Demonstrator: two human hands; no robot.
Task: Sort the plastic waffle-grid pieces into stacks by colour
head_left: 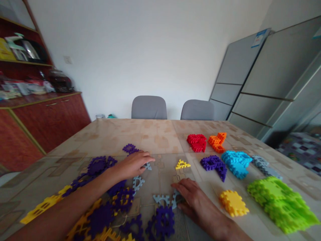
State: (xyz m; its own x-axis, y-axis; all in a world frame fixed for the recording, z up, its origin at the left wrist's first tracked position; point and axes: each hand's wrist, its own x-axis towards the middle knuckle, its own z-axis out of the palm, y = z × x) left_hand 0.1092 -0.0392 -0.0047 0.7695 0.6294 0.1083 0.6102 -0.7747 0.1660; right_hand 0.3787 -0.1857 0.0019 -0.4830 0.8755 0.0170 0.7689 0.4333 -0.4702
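Note:
My left hand [132,164] reaches across the table, its fingers closed on a small grey-blue interlocking tile [147,166]. My right hand [194,197] lies low on the table, fingers curled over another grey-blue tile [176,198]. Between the hands lie two more grey-blue triangle tiles [137,182] [162,199]. A small yellow triangle tile [182,164] sits just beyond my right hand. Loose purple and yellow tiles [100,214] spread under my left forearm.
Sorted stacks stand to the right: red [197,142], orange [217,141], purple [214,163], light blue [237,162], grey [264,165], yellow [233,202], lime green [282,201]. Two grey chairs [149,107] stand at the far edge. A wooden cabinet [47,120] is at left.

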